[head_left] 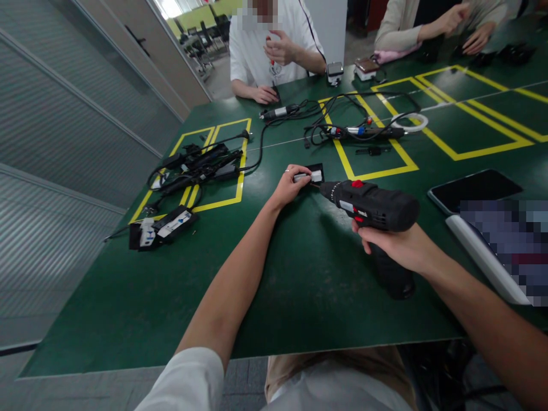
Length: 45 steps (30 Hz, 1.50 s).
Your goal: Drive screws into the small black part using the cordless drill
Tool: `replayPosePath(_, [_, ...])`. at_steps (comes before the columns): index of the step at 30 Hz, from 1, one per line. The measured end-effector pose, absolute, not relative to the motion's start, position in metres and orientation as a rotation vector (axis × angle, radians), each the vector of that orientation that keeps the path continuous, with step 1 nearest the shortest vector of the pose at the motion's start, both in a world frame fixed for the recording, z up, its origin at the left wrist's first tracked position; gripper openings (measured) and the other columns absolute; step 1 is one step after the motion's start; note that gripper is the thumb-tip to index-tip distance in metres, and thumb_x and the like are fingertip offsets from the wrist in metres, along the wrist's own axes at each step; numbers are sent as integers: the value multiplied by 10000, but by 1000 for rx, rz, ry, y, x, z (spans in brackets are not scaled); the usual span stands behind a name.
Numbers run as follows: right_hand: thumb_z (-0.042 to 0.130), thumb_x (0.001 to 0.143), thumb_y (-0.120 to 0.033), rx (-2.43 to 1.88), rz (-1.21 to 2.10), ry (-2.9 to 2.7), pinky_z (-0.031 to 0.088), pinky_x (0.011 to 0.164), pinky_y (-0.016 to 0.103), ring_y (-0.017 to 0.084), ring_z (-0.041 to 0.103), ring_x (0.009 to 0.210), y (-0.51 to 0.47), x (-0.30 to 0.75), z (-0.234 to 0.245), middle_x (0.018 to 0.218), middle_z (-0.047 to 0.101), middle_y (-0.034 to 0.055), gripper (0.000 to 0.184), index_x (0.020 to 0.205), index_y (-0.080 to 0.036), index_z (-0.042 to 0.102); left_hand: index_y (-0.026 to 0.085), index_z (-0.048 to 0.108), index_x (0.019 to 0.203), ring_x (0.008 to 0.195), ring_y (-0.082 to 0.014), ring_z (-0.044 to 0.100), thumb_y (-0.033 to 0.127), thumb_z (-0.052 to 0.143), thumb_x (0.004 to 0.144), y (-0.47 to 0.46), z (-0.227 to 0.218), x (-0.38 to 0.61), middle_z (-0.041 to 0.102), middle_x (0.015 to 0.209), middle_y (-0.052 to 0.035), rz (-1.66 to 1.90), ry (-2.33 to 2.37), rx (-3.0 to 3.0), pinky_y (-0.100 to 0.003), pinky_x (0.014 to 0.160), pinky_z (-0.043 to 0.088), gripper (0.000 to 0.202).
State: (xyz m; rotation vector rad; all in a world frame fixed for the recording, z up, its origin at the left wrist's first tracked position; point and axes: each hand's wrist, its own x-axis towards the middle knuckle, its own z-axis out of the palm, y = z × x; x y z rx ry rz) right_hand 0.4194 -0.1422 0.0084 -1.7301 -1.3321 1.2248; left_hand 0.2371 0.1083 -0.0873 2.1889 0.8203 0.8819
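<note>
My right hand (391, 244) is wrapped around the grip of a black cordless drill (372, 205) with red switches. The drill points left, and its thin bit ends beside my left fingers. With closed fingers, my left hand (291, 184) grips a small flat black piece with a white patch (317, 175), close to the tabletop. Whether the bit touches that piece I cannot tell. Part of the piece is hidden by my fingers.
On the green table (171, 308) lie a bundle of black cabled tools (209, 162), black pieces with white labels (165, 228), a corded pen-like tool (363, 132), a phone (473, 191) and a tablet (488, 260). Across the table, a person (274, 51) holds a red-handled tool; another person's hands (454, 25) are at right.
</note>
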Motion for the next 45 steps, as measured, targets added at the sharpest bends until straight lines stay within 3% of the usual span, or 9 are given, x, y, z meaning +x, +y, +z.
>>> replayPosePath(45, [552,821,-250,-1617,1242,-1364,460,661,324,164,588,605,-142,422,3,628,608,-18,72,855,-204,596,207,666,1069,1063,-207,544,317,613,829,112,-91,233,608,1068,-54,877,763,2203,-368,990,413,269])
